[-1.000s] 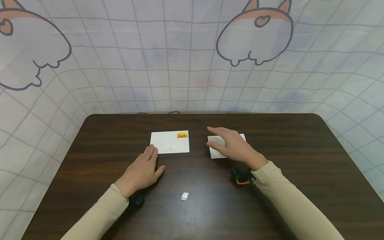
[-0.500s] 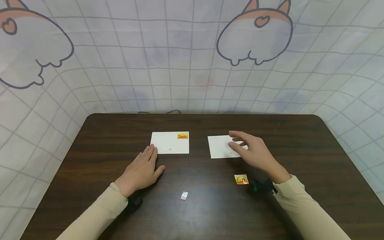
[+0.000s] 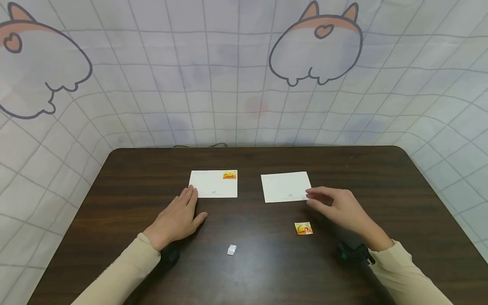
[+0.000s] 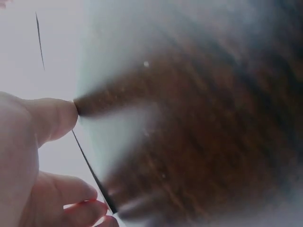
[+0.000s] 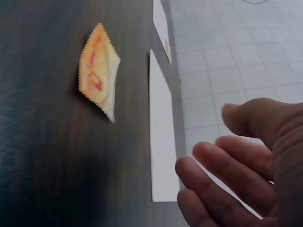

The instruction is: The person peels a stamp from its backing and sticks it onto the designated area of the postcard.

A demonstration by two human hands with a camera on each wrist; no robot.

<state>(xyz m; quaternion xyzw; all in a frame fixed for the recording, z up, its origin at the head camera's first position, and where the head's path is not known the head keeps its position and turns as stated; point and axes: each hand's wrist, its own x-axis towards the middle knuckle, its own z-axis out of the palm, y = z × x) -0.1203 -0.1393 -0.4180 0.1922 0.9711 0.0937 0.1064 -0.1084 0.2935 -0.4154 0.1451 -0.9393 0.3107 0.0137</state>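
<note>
Two white envelopes lie flat on the dark table. The left envelope (image 3: 213, 185) bears an orange-yellow stamp (image 3: 229, 175) at its upper right, and the fingertips of my left hand (image 3: 176, 218) rest at its lower left corner, fingers straight. By the lower right corner of the right envelope (image 3: 284, 186) is my right hand (image 3: 339, 209), its fingers loosely bent around nothing. Below that envelope lies a loose yellow-orange stamp (image 3: 303, 228); the right wrist view shows the loose stamp (image 5: 98, 71) with jagged edges and a raised corner.
A small crumpled white scrap (image 3: 231, 250) lies on the table (image 3: 152, 169) near the middle front. Behind the far edge hangs a white checked cloth (image 3: 228, 84) with cartoon prints. A dark wrist device (image 3: 356, 253) is strapped below the right sleeve.
My right hand has drawn back to the right and toward me, from over the right envelope to its corner, uncovering it and the loose stamp. The left hand stays put.
</note>
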